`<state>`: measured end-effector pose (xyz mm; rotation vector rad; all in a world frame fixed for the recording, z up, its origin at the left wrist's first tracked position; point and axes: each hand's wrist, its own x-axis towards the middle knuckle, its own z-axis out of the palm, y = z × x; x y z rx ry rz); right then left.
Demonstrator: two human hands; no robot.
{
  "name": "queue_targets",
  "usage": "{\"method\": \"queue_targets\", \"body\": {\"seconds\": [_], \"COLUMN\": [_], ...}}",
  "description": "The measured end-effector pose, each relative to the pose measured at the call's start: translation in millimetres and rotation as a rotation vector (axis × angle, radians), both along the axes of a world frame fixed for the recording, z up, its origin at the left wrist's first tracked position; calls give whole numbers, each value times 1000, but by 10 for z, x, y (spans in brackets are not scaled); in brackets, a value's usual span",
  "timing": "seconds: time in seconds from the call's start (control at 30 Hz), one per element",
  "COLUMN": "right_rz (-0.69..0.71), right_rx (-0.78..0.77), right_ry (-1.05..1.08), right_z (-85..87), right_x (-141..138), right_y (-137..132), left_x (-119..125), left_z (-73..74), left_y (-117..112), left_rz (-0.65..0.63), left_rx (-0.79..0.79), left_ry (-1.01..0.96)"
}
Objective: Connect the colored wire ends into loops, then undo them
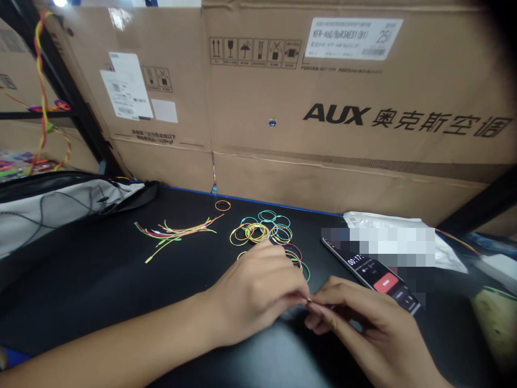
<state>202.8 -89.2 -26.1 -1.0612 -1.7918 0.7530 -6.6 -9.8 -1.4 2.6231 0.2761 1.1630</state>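
Observation:
My left hand (258, 288) is closed in a pinch, palm down, in front of the coloured rings. Its fingertips meet those of my right hand (359, 315), which is also pinching. A tiny bit of something shows between the fingertips, too small and covered to name. Beyond my left hand lies a loose cluster of thin wire rings (257, 233) in yellow, orange, green, white and red; the hand hides part of it. To the left, a bundle of straight thin coloured wires (181, 234) rests on the black table. One orange ring (223, 205) lies apart near the back.
A phone (379, 283) showing a running timer lies right of my hands, by a white plastic package (444, 253). Large cardboard boxes (258, 161) wall off the back. A grey-white bag (68, 202) with dark cords sits at the left, below a hanging red-yellow twisted cord (41, 81).

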Motion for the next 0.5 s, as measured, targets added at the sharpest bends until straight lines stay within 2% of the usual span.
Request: {"method": "queue_targets", "body": {"seconds": [0.07, 0.13, 0.17, 0.2, 0.23, 0.27, 0.37, 0.4, 0.43, 0.5], "right_rz": [19, 32, 36, 37, 37, 30, -5, -12, -18, -26], "right_rx": [237, 374, 403, 413, 412, 393, 197, 101, 4, -164], "right_ry": [-178, -319, -372, -410, -426, -415, -263, -187, -109, 42], "right_z": [45, 79, 88, 90, 86, 76, 18, -9, -38, -100], "right_x": [33, 56, 62, 65, 64, 61, 39, 28, 15, -14], "right_y": [23, 48, 60, 69, 77, 81, 66, 55, 43, 27], "left_x": [4, 2, -1, -4, -6, -6, 9, 18, 28, 43], "left_z": [15, 19, 17, 14, 11, 9, 16, 22, 28, 37], "left_y": [11, 34, 45, 51, 50, 41, -30, -60, -87, -125], "left_rz": [-23, -70, -97, -116, -112, -80, 87, 129, 154, 176], "left_rx": [-439, -824, -938, -968, -902, -749, -67, 108, 225, 320], "left_ry": [56, 151, 202, 237, 253, 251, 204, 191, 182, 168]}}
